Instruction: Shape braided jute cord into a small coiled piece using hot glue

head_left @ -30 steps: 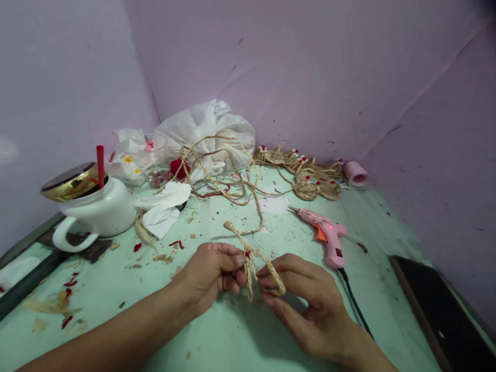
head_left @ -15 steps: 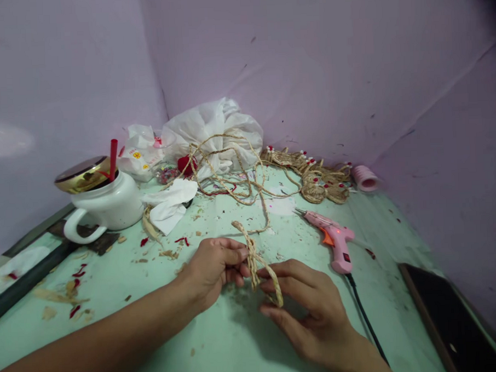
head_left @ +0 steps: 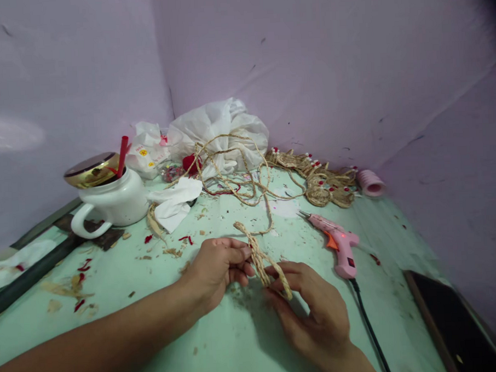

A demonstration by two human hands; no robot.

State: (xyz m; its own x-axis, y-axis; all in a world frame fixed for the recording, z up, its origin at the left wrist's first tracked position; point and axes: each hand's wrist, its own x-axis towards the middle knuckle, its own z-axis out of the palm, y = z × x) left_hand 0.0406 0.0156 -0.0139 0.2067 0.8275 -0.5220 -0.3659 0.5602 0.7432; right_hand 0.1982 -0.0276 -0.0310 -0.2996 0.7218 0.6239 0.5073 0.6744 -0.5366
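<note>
A length of braided straw cord [head_left: 259, 257], folded into a small looped bundle, is held just above the table. My left hand [head_left: 221, 266] pinches the bundle's upper left side between thumb and fingers. My right hand [head_left: 313, 309] is closed around its lower end, with thumb and fingertips on the strands. From the bundle the cord runs back to a loose tangle [head_left: 236, 195] of the same cord. To the right lies a pink hot glue gun [head_left: 335, 240], apart from my right hand.
At the left stands a white mug [head_left: 117, 200] beside a dark-handled hammer [head_left: 33, 272]. Crumpled tissue [head_left: 178, 205], a white plastic bag [head_left: 221, 127], coiled straw pieces with red and white beads [head_left: 328, 190] and a pink spool [head_left: 371, 183] lie behind. A dark phone [head_left: 451, 319] lies at right.
My right hand has closed its thumb in on the bundle's lower end, which has tilted slightly right. My left hand keeps its pinch. The whole view has shifted a little.
</note>
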